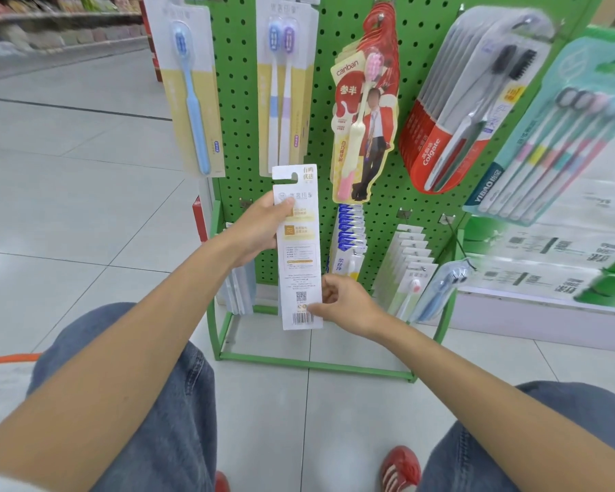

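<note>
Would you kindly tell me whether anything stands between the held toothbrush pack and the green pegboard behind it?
Nothing visible does. The left hand grips the toothbrush pack near its top and the right hand pinches its lower edge, just before the pegboard; whatever lies directly behind the pack is hidden.

At the frame's centre a toothbrush pack (299, 250) stands upright before the pegboard rack (235, 101). The left hand (260, 229) grips its upper left edge and the right hand (348, 307) pinches its lower right. Behind, along the top, hang left to right a single-brush pack (192, 90), a twin pack (284, 83), a canban pack (364, 111), Colgate packs (451, 111) and a multi-brush pack (561, 136).
</note>
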`<state>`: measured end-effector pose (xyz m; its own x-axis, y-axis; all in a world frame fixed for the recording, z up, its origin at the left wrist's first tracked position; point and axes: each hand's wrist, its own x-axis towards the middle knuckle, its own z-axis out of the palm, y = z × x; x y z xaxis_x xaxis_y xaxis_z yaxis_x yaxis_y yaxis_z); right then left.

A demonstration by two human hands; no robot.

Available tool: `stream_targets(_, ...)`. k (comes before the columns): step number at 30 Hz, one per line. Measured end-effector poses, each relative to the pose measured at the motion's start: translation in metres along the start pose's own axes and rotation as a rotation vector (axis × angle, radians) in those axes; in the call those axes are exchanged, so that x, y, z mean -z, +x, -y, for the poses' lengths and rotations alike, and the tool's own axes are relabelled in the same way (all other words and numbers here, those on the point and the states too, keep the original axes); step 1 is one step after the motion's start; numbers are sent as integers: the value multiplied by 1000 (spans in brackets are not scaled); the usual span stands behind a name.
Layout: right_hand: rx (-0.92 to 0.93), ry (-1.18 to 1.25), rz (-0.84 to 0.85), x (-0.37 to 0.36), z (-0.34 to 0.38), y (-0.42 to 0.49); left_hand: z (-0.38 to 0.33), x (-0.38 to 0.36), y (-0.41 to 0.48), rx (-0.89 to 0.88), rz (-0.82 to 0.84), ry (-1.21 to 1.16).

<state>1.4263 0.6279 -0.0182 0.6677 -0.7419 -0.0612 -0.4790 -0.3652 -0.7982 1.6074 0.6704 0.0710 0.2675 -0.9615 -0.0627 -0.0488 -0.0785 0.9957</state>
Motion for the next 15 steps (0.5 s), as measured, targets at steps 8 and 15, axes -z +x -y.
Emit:
stream_targets(8, 24, 163, -216, 23, 24, 9, 12, -21, -6, 80, 142, 23)
stream_targets(15, 99, 398, -418, 45, 45, 10, 11, -26, -10, 90, 203, 101)
